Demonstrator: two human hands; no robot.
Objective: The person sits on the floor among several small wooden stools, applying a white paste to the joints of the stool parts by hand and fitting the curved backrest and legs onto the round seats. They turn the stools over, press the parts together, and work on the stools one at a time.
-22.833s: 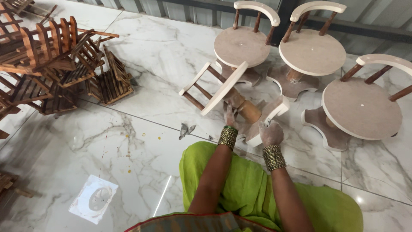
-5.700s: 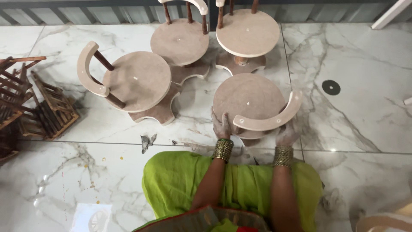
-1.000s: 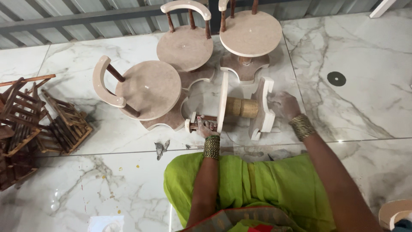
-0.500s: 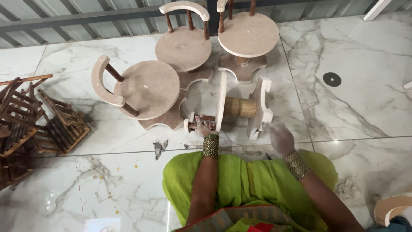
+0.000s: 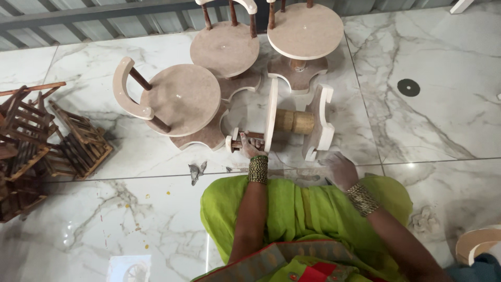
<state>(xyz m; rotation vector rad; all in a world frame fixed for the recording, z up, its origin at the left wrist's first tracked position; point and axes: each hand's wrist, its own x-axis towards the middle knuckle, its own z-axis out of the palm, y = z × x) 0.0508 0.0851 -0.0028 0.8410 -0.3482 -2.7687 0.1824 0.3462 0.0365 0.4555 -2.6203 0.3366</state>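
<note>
Your left hand (image 5: 249, 151) is wrapped around the dark spindles at the backrest end of the small wooden chair (image 5: 282, 121) that lies tipped on its side on the marble floor (image 5: 433, 130); the fingers (image 5: 245, 148) curl over the spindles and press on them. The chair's round seat stands on edge, its turned post runs level to the right, and its scalloped base stands on edge at the far right end.

Your right hand (image 5: 339, 168) hangs just above your lap, near the lower corner of that base but not touching it. It is blurred; the fingers look loosely spread and hold nothing.

Nothing here works as a container with things inside. The nearest to one are the dark slatted wooden frames (image 5: 49, 146) piled at the left edge, and you cannot tell whether anything lies in them.

Three more chairs stand upright right behind the tipped one: one with a curved backrest (image 5: 180, 99) to your left, its base almost meeting the tipped chair's backrest, one farther back (image 5: 224, 49), and one at the top right (image 5: 305, 31). So the back and left sides are crowded.

Open floor lies to the right of the base, past a tile joint, with only a dark round disc (image 5: 408, 87) on it. A small grey scrap (image 5: 197, 171) lies on the floor left of your left wrist. A pale curved wooden part (image 5: 477, 244) shows at the lower right corner.
</note>
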